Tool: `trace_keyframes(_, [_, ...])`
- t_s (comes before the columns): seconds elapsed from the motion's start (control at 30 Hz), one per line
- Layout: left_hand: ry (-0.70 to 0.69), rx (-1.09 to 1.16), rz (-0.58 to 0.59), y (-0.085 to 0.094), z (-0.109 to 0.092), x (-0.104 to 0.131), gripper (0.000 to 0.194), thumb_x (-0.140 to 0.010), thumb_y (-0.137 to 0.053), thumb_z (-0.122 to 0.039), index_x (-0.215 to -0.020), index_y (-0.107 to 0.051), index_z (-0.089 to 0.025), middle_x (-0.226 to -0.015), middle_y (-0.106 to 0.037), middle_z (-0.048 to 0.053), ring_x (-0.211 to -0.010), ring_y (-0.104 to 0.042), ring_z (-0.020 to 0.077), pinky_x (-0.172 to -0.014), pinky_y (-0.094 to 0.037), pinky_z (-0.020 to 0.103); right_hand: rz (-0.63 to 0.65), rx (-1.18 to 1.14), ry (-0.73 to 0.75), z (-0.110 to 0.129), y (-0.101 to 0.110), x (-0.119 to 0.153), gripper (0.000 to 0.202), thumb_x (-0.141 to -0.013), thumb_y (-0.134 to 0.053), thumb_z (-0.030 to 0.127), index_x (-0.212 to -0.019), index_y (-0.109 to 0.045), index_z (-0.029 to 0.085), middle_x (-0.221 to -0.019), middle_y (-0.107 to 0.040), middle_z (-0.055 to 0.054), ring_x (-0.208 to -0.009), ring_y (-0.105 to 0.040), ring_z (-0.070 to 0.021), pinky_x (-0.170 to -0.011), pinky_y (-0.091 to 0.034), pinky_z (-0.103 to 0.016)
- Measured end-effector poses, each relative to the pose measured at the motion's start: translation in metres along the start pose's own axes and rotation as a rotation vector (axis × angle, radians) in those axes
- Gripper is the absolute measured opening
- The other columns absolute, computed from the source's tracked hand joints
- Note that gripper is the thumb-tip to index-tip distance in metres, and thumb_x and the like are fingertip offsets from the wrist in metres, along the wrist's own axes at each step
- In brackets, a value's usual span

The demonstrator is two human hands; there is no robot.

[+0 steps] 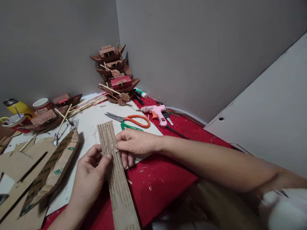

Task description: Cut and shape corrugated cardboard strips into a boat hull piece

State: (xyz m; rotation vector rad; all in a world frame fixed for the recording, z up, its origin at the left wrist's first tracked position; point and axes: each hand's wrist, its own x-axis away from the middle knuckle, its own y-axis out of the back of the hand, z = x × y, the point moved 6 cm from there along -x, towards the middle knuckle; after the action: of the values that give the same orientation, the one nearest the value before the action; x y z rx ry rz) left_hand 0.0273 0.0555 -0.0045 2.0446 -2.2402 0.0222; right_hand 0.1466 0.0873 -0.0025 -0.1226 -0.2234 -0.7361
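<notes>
cardboard strip (119, 182) | long axis fore-aft, far end leftward | left hand (92, 168), right hand (134, 142): both gripping it

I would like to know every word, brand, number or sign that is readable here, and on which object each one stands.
No word, brand or number can be read for certain.
Cardboard hull: green leaf-like signs; the dark print on its inner side is too blurred to read.
Glue gun: dark markings, too small to read.
Tube: any print is too small.
Strip: no lettering visible.

cardboard strip (118, 180) cut off by bottom edge
</notes>
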Motion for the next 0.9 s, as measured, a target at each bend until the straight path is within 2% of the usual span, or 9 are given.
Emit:
trace_keyframes(0.17, [-0.011, 0.017, -0.03, -0.001, -0.006, 0.002, 0.025, -0.071, -0.069, -0.028, -0.092, -0.062, -0.016, -0.084, -0.071, 0.004, -0.074, -0.064, 0.0168, -0.065, -0.047, 0.024, 0.012, -0.025, 0.049, 0.004, 0.005, 0.003, 0.013, -0.081, -0.043, 0.006, -0.076, -0.055, 0.01, -0.063, -0.062, 0.0, -0.047, -0.061, -0.0074, -0.043, -0.05, -0.015])
trace_keyframes(0.3, [-0.042, 0.014, -0.068, 0.003, -0.009, 0.001, 0.021, -0.07, -0.068, -0.028, -0.087, -0.062, -0.016, -0.081, -0.071, 0.003, -0.073, -0.064, 0.0172, -0.069, -0.047, 0.025, -0.006, -0.066, 0.072, 0.007, 0.009, 0.005, 0.006, -0.082, -0.054, 0.015, -0.081, -0.058, 0.01, -0.066, -0.063, 0.001, -0.048, -0.061, -0.0068, -0.043, -0.05, -0.015])
trace_keyframes(0.43, [-0.083, 0.023, -0.079, 0.006, -0.009, -0.001, 0.021, -0.072, -0.068, -0.029, -0.089, -0.061, -0.017, -0.083, -0.071, 0.002, -0.075, -0.064, 0.0171, -0.07, -0.048, 0.025, -0.012, -0.009, -0.009, -0.002, 0.004, 0.003, 0.023, -0.077, -0.067, 0.031, -0.072, -0.057, 0.01, -0.06, -0.063, 0.001, -0.042, -0.058, -0.0067, -0.038, -0.047, -0.014])
trace_keyframes(0.6, [-0.074, 0.019, -0.03, 0.003, -0.006, -0.001, 0.024, -0.075, -0.068, -0.03, -0.094, -0.062, -0.017, -0.09, -0.071, 0.004, -0.081, -0.064, 0.0173, -0.076, -0.048, 0.026, -0.006, 0.023, -0.055, -0.006, 0.002, 0.002, 0.024, -0.088, -0.05, 0.021, -0.066, -0.053, 0.012, -0.052, -0.061, 0.003, -0.034, -0.054, -0.006, -0.032, -0.041, -0.013])
trace_keyframes(0.7, [-0.083, 0.033, -0.064, 0.008, -0.005, -0.002, 0.024, -0.074, -0.07, -0.03, -0.093, -0.063, -0.017, -0.09, -0.071, 0.003, -0.084, -0.065, 0.0172, -0.078, -0.048, 0.026, 0.042, 0.097, -0.065, -0.001, 0.005, 0.006, 0.024, -0.089, -0.049, 0.022, -0.068, -0.054, 0.012, -0.048, -0.058, 0.004, -0.034, -0.052, -0.0057, -0.033, -0.039, -0.013])
trace_keyframes(0.77, [-0.072, 0.053, -0.093, 0.012, -0.004, -0.004, 0.025, -0.072, -0.072, -0.031, -0.092, -0.064, -0.017, -0.089, -0.071, 0.003, -0.084, -0.065, 0.0178, -0.076, -0.048, 0.025, -0.038, 0.129, 0.019, 0.007, 0.011, 0.009, 0.023, -0.088, -0.051, 0.026, -0.07, -0.056, 0.012, -0.052, -0.059, 0.004, -0.034, -0.05, -0.0047, -0.034, -0.038, -0.014])
trace_keyframes(0.83, [-0.026, 0.081, -0.083, 0.014, -0.001, -0.007, 0.028, -0.07, -0.073, -0.032, -0.092, -0.066, -0.016, -0.085, -0.072, 0.004, -0.082, -0.066, 0.0193, -0.074, -0.049, 0.027, -0.201, 0.177, 0.193, 0.019, 0.018, 0.013, 0.02, -0.086, -0.054, 0.026, -0.073, -0.057, 0.012, -0.058, -0.06, 0.004, -0.037, -0.049, -0.0038, -0.038, -0.038, -0.015])
trace_keyframes(0.9, [0.027, 0.088, -0.047, 0.012, 0.001, -0.008, 0.031, -0.068, -0.075, -0.032, -0.093, -0.068, -0.015, -0.083, -0.073, 0.005, -0.079, -0.066, 0.0202, -0.073, -0.05, 0.028, -0.337, 0.326, 0.395, 0.03, 0.018, 0.019, 0.012, -0.084, -0.056, 0.021, -0.077, -0.06, 0.013, -0.065, -0.062, 0.003, -0.047, -0.053, -0.0049, -0.048, -0.043, -0.016])
